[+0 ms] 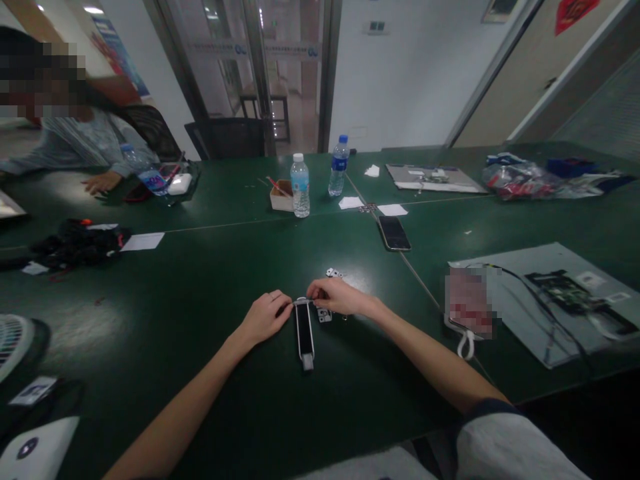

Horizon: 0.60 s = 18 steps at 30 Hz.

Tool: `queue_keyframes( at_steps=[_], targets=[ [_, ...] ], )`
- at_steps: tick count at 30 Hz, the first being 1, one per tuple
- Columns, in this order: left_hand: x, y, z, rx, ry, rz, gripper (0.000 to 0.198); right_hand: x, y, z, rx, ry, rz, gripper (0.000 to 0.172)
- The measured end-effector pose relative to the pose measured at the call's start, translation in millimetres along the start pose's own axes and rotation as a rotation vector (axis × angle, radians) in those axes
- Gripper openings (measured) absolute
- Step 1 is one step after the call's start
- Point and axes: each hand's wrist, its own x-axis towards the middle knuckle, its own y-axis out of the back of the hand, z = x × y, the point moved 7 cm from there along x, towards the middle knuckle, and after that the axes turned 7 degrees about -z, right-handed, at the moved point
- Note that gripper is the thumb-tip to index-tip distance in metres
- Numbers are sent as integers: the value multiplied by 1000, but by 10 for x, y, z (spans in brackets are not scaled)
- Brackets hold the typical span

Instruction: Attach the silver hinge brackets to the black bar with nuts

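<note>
A long, narrow piece with a black middle and a pale rim [304, 330] lies on the dark green table, pointing towards me. Its near end carries a light grey tab. From the left, the closed fingertips of my left hand [267, 317] grip the edge of its far end. My right hand [340, 295] is closed in a pinch at the far right corner of the same piece; anything small between those fingertips is hidden. Small metal plates with holes [325, 315] lie just under and beside my right hand, and more metal parts [333, 273] sit behind it.
A phone [395, 233], two water bottles [301, 187] [339, 167] and a small box [281, 196] stand beyond my hands. On the right lies a grey panel with a circuit board [563, 293]. Black gear [80, 245] lies left. A person [95, 140] sits at the far left.
</note>
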Motion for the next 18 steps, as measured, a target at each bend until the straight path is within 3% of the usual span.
queue_keyframes(
  at_steps=[5,10,18],
  targets=[
    [-5,2,-6,-3,6,-2,23,-28,58,-58,-171,1,-7,16],
    [-7,-1,-10,-13,4,-5,24,-79,184,59,-353,-60,32,15],
    [-11,-33,-46,-23,10,-4,25,12,-29,-60,-332,43,34,9]
  ],
)
